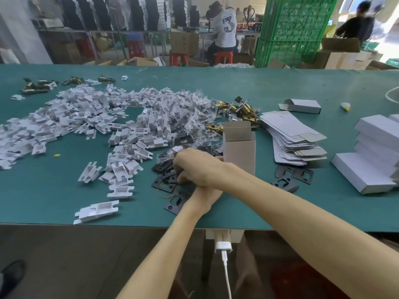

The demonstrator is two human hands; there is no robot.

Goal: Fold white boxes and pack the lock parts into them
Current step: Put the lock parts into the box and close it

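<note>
Right hand (194, 167) pinches among black plates (164, 186); left hand (207, 196) is mostly hidden, can't tell its grip. That crossed wrist could tip the open box (239, 152) at 2 o'clock.

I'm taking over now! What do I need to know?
Right grip: fingers curled on the black plates.
Left grip: mostly hidden under the right one, fingertips at the open box.
Done: that box is folded, top open; closed boxes stacked at right.
Left: likely pack plates, brass latches, white inserts, small clear bags; close it; fold the flat boxes.
</note>
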